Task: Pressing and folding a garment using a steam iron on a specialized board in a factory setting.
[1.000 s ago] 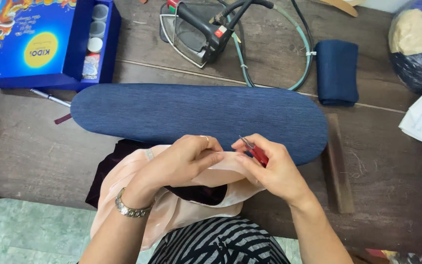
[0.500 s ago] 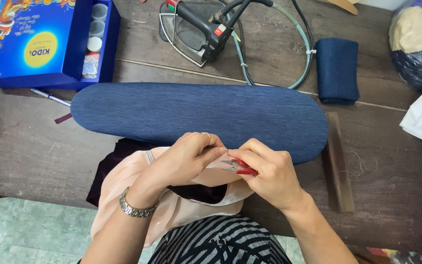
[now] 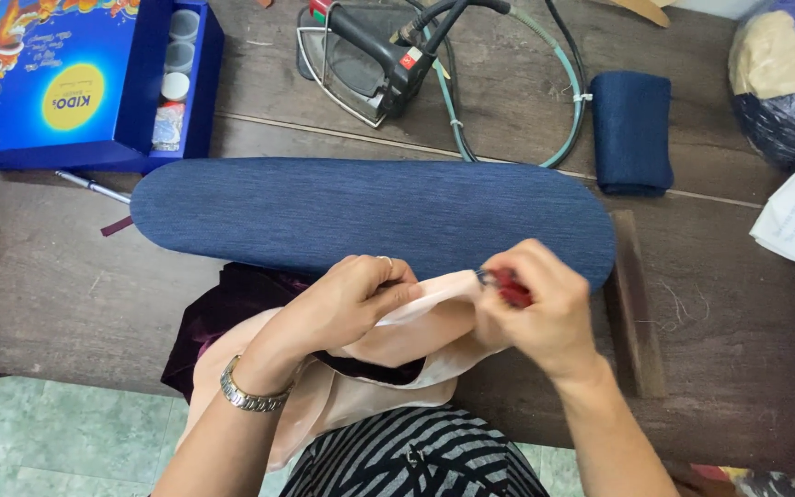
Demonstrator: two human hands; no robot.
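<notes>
We hold pink fabric (image 3: 416,317) at 6 o'clock edge of blue pad (image 3: 370,216); left hand (image 3: 347,299) pinches fabric taut; right hand (image 3: 545,308) grips small red tool (image 3: 511,289), tip at seam; prob. mid seam-picking; next needs steady tension, fine tip control.

I take the padded pressing board (image 3: 370,216) as my landmark; it lies lengthwise across the middle of the tabletop (image 3: 48,294). Behind it, near its middle, the iron (image 3: 361,60) rests with its cord (image 3: 568,101) looping to the right. Behind its left end sits the open box (image 3: 66,83), with small jars (image 3: 175,83) in its right compartment. A pen (image 3: 92,187) lies just off that left end. Behind its right end lies a folded cloth (image 3: 632,129). In front of it, at its near edge, my left hand (image 3: 351,299) and right hand (image 3: 545,308) pinch the fabric (image 3: 407,340) between them, my right fingers (image 3: 545,276) around a small tool (image 3: 508,287).
</notes>
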